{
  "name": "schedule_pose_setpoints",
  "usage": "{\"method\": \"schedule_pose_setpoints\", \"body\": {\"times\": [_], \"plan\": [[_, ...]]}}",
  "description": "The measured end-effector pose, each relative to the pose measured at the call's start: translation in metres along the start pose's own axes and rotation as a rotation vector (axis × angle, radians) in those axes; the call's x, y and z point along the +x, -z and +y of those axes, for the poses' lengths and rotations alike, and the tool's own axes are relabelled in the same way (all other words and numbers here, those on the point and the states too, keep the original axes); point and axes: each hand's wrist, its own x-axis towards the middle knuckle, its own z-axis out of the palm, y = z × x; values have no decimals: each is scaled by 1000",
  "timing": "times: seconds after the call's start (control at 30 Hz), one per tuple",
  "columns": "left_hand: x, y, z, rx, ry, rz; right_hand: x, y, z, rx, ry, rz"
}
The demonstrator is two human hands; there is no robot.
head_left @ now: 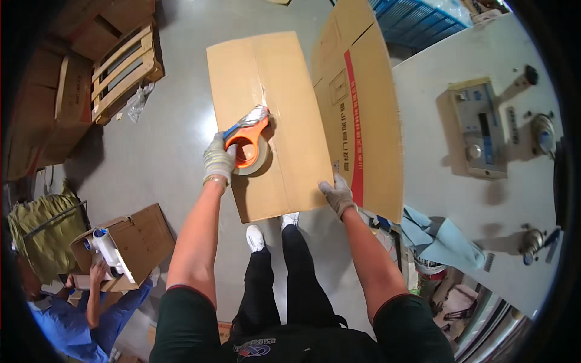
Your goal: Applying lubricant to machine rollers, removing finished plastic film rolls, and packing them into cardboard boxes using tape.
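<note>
Gloved hands work mid-frame: the right hand pins the near edge of a closed brown cardboard box to steady it, while the left hand grips an orange tape dispenser pressed onto the box's centre seam.

Grey floor under carton, pallet.

I'm seeing a plain brown carton lying closed at centre. Just right of it, a flattened brown box with a red stripe is leaning. Well left and below, a small open carton is sitting.
</note>
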Motion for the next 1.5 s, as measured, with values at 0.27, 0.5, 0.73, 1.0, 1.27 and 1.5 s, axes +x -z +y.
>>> {"method": "schedule_pose_setpoints", "body": {"times": [0.27, 0.5, 0.73, 1.0, 1.27, 1.5], "plan": [[-138, 59, -148, -1270, 360, 117, -70, -112, -88, 119, 581, -195], [-207, 120, -252, -546, 174, 241, 108, -216, 35, 203, -290, -59], [-302, 141, -307, -1346, 489, 659, 126, -256, 29, 852, -308, -684], [-347, 91, -218, -1684, 752, 349, 33, -163, -169, 261, 263, -727], [-434, 92, -134, -1578, 729, 525, -106, -89, -178, -893, 886, -636], [-539, 35, -165, -1662, 725, 879, -174, -120, -174, -1336, 1229, -873]]}}
